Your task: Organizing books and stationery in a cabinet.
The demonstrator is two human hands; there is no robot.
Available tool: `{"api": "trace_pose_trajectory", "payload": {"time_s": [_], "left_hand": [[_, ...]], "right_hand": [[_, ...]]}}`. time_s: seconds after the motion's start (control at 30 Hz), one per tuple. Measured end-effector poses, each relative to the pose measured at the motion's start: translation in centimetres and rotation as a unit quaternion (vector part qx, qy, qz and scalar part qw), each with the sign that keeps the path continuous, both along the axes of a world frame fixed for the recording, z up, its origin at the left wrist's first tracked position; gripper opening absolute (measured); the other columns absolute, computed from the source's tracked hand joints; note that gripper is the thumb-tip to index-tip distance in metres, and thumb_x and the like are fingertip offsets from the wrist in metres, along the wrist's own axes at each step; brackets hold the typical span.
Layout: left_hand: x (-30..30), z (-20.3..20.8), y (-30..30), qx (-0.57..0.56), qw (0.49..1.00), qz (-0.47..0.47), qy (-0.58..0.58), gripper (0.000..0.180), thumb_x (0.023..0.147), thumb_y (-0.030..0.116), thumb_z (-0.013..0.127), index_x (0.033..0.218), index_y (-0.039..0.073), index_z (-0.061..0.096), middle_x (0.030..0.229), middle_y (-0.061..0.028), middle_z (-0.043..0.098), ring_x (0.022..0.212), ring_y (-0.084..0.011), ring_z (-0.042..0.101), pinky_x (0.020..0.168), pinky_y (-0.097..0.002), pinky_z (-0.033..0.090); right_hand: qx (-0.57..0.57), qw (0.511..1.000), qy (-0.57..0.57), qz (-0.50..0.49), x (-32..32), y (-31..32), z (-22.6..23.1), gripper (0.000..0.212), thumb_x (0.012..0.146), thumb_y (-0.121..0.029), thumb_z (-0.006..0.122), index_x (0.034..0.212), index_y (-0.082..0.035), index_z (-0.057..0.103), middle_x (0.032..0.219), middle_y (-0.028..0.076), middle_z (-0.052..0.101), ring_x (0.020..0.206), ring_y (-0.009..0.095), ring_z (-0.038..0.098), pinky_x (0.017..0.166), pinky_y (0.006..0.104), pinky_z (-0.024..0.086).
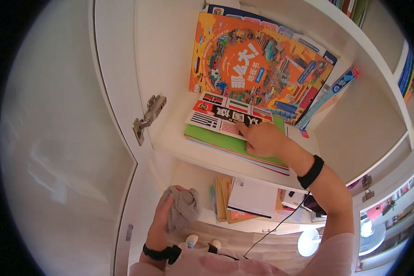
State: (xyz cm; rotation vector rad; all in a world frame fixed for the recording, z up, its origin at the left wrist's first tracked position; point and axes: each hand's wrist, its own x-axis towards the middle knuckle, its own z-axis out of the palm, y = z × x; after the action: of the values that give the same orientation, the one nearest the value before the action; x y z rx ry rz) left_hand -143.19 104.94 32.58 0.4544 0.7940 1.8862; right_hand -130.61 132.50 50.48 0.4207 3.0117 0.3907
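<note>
My left hand (160, 214) is closed round a crumpled grey cloth (185, 207), low in front of the cabinet. Over the shelf, my right hand (266, 139) rests on a booklet (209, 110) with flags printed on its cover. One finger stretches across that cover while the others are partly curled and hidden. The booklet lies on a green sheet or folder (211, 138), on top of a thin flat stack. Behind it, a large orange picture-covered box or book (262, 64) leans against the back of the shelf.
A white cabinet door (117, 92) with a metal hinge (149, 117) stands open on the left. A narrow blue-edged book (326, 99) leans at the right. On the lower shelf are a white book or folder (250, 198) and brown folders (221, 198). A black cable (278, 225) hangs below.
</note>
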Motion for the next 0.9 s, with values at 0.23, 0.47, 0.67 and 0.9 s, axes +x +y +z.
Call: {"api": "trace_pose_trajectory", "payload": {"time_s": [0.23, 0.47, 0.67, 0.9], "left_hand": [[0.5, 0.5, 1.0, 0.013, 0.999, 0.01, 0.037, 0.032, 0.094, 0.027, 0.049, 0.113, 0.001, 0.049, 0.111, -0.0114, 0.055, 0.104, -0.022, 0.055, 0.091, -0.0347, 0.045], [0.8, 10.2, 3.8, 0.244, 0.815, 0.358, 0.384, 0.043, 0.092, 0.039, 0.05, 0.114, 0.002, 0.051, 0.122, -0.0216, 0.046, 0.114, -0.0289, 0.047, 0.096, -0.04, 0.038], [4.9, 23.0, 10.8, 0.322, 0.583, 0.462, 0.585, 0.044, 0.079, 0.028, 0.064, 0.118, 0.01, 0.056, 0.132, -0.0207, 0.041, 0.117, -0.0368, 0.046, 0.095, -0.045, 0.038], [12.0, 11.7, 11.3, 0.358, 0.536, 0.305, 0.701, 0.044, 0.069, 0.006, 0.066, 0.111, 0.019, 0.059, 0.123, -0.0139, 0.051, 0.108, -0.0307, 0.053, 0.08, -0.038, 0.049]], "right_hand": [[0.199, 0.962, 0.166, 0.089, 1.4, 2.5, -1.0, 0.037, 0.078, -0.013, 0.057, 0.113, -0.002, 0.052, 0.064, 0.011, 0.059, 0.055, 0.029, 0.061, 0.048, 0.0401, 0.046], [-0.067, 0.839, 0.539, 0.023, 10.3, -4.9, 5.7, 0.032, 0.086, -0.005, 0.055, 0.118, -0.002, 0.049, 0.072, 0.013, 0.063, 0.058, 0.033, 0.063, 0.051, 0.039, 0.049], [-0.077, 0.912, 0.404, 0.017, 14.2, -10.8, 3.0, 0.035, 0.086, -0.006, 0.058, 0.119, 0.005, 0.05, 0.09, 0.019, 0.065, 0.078, 0.022, 0.067, 0.068, 0.0306, 0.051], [-0.298, 0.621, 0.724, -0.033, 18.3, -10.9, -0.4, 0.032, 0.092, -0.015, 0.053, 0.117, 0.006, 0.05, 0.112, 0.011, 0.059, 0.1, 0.015, 0.056, 0.087, 0.0275, 0.043]]}}
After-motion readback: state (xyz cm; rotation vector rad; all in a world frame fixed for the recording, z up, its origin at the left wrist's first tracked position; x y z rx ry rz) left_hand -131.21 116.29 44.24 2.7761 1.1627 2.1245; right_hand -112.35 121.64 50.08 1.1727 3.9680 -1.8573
